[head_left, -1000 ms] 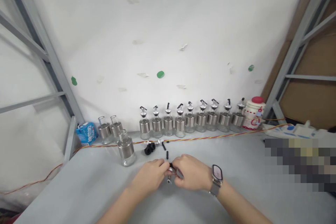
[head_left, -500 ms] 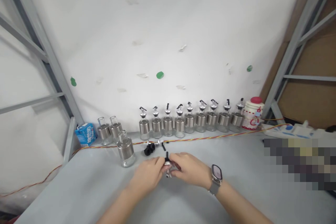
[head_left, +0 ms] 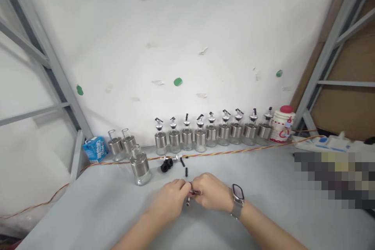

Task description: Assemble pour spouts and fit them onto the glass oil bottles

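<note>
Both hands are closed around a small metal pour spout (head_left: pixel 188 202), low in the middle of the view. My left hand (head_left: pixel 172 199) pinches it from the left, and my right hand (head_left: pixel 209 191) has its fingers curled about it from the right. Most of the spout is hidden by the fingers; a silvery tube end pokes out below. Just behind the hands a short black piece (head_left: pixel 186 172) lies on the table. Farther back are black rubber stoppers (head_left: pixel 166 165) and a loose silver spout part (head_left: pixel 178 157). An uncapped glass bottle (head_left: pixel 140 166) with a steel band stands to the left.
Two more uncapped bottles (head_left: pixel 115 146) stand behind at left, beside a blue carton (head_left: pixel 95 149). Several bottles with pour spouts (head_left: pixel 200 138) line the wall, ending at a cream jar (head_left: pixel 281 125). A red-yellow wire (head_left: pixel 222 153) crosses the grey table (head_left: pixel 88 203).
My hands have come slightly nearer to me, and my right fingers have curled in more tightly. The spout has turned, with its black part now out of sight.
</note>
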A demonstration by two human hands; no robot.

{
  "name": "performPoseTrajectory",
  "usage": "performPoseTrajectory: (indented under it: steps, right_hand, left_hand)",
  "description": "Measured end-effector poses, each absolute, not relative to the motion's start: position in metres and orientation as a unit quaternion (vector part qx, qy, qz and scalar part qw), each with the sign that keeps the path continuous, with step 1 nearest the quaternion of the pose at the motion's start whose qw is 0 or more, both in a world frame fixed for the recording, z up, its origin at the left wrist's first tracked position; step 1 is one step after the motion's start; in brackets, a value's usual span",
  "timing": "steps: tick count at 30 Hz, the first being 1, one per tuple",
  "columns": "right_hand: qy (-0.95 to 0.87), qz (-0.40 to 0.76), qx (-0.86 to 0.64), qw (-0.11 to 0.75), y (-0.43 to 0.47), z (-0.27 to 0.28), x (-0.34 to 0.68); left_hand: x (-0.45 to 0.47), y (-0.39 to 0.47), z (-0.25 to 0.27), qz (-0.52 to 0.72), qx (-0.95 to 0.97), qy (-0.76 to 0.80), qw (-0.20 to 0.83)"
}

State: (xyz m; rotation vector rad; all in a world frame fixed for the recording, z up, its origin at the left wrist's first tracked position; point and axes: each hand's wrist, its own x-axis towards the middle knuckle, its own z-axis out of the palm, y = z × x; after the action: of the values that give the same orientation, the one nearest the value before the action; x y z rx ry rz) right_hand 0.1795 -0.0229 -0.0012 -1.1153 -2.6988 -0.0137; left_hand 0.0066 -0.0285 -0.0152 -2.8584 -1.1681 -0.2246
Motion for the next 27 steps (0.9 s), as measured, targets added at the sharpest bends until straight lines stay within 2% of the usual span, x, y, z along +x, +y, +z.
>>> performPoseTrajectory:
  steps: [9,13,21,27]
  right_hand:
    - [-0.899,-0.076,-0.406,0.149,-0.020,0.002,0.180]
    - [-0.894,-0.082,-0.412,0.155,-0.018,0.003,0.178]
    - [-0.882,-0.029,-0.437,0.174,-0.021,-0.003,0.173]
    - [-0.896,0.056,-0.406,0.173,-0.025,-0.003,0.176]
  left_hand:
    - [0.004,-0.019,-0.005,-0.173,-0.872,-0.458,-0.031]
    - [0.002,-0.020,0.000,-0.160,-0.879,-0.450,-0.002]
    - [0.001,-0.019,-0.005,-0.168,-0.890,-0.421,0.042]
    - [0.004,-0.020,-0.019,-0.193,-0.879,-0.435,-0.013]
